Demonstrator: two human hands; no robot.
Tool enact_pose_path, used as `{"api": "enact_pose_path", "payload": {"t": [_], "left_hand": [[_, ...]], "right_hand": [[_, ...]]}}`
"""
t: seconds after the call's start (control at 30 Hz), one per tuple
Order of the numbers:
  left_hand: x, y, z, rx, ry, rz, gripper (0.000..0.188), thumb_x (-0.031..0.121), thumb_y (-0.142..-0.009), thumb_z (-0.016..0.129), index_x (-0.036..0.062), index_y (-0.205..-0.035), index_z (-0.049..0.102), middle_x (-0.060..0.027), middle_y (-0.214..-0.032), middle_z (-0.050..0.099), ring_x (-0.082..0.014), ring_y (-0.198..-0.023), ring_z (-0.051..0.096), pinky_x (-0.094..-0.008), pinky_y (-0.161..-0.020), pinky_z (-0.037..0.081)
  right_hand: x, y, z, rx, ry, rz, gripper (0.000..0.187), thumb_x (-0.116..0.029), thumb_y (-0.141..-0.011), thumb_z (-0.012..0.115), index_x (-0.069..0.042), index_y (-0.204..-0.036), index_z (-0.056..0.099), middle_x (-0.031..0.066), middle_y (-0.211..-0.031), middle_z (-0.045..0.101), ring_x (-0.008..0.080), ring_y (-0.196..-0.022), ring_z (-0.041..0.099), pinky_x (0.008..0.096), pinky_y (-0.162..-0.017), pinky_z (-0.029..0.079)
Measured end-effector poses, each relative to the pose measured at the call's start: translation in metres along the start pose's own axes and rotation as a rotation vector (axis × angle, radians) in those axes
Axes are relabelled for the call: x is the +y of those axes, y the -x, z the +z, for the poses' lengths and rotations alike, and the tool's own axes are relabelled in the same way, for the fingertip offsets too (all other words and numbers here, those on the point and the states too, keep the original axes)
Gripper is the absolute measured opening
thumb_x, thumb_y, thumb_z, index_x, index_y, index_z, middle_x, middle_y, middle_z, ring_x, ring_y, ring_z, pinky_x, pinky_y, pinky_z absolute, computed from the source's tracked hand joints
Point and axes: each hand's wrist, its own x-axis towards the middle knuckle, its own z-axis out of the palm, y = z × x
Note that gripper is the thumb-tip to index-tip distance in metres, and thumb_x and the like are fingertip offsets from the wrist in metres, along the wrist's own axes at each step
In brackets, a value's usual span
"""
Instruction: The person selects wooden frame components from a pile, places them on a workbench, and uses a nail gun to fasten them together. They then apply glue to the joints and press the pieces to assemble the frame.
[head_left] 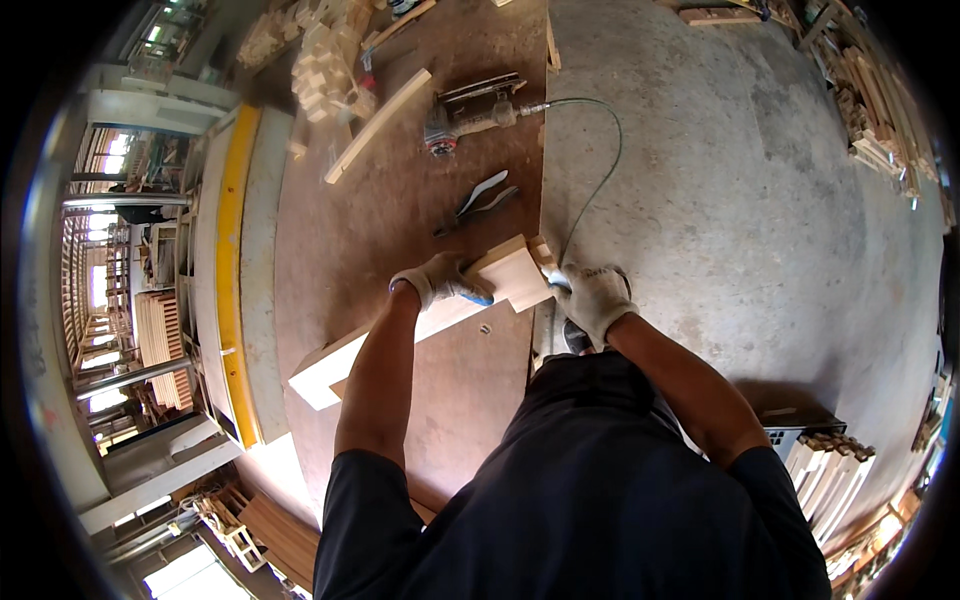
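A long pale wooden piece (425,322) with a wider block-like end (515,275) lies slantwise across the brown tabletop (345,230). My left hand (440,280), in a light work glove with blue at a fingertip, is closed over its upper edge near the wide end. At the right end of the piece, my gloved right hand (597,298) is closed by the table's edge. Something small and pale shows at its fingers, but its kind is hard to make out. Pliers with pale handles (480,202) lie beyond my left hand.
An air tool (480,122) with a green hose (618,135) rests farther back; the hose curves toward my right hand. Near it are a loose wooden strip (378,126) and stacked small blocks (325,75). A yellow beam (232,270) runs along the left. Timber (870,100) is piled far right.
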Motion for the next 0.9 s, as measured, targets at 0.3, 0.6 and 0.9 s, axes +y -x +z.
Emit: {"api": "enact_pose_path", "payload": {"t": [0.3, 0.6, 0.9], "left_hand": [[0.007, -0.014, -0.010, 0.002, -0.189, -0.113, 0.111, 0.052, -0.060, 0.094, 0.0002, -0.148, 0.052, -0.0222, -0.145, 0.059, -0.0352, -0.135, 0.056, -0.0396, -0.113, 0.045], [0.002, -0.015, -0.008, 0.009, -0.137, -0.057, 0.104, 0.052, -0.060, 0.094, 0.0032, -0.145, 0.058, -0.0216, -0.143, 0.061, -0.0351, -0.134, 0.057, -0.0398, -0.113, 0.045], [0.004, -0.012, -0.007, 0.026, -0.101, -0.083, 0.101, 0.047, -0.060, 0.095, 0.0037, -0.144, 0.059, -0.0209, -0.142, 0.062, -0.0343, -0.134, 0.057, -0.0395, -0.112, 0.045]], "right_hand": [[-0.013, -0.017, -0.016, -0.028, -0.058, 0.037, 0.029, -0.034, -0.095, 0.062, -0.012, -0.110, 0.074, 0.0187, -0.102, 0.075, 0.0393, -0.096, 0.072, 0.0506, -0.086, 0.056], [-0.021, -0.036, -0.031, -0.137, 0.014, 0.064, 0.030, -0.033, -0.095, 0.060, -0.013, -0.109, 0.076, 0.0189, -0.104, 0.075, 0.0388, -0.099, 0.072, 0.0495, -0.089, 0.056], [-0.022, -0.032, -0.038, -0.210, 0.025, 0.072, 0.033, -0.034, -0.094, 0.061, -0.007, -0.107, 0.076, 0.0201, -0.104, 0.075, 0.0383, -0.102, 0.072, 0.0489, -0.091, 0.056]]}}
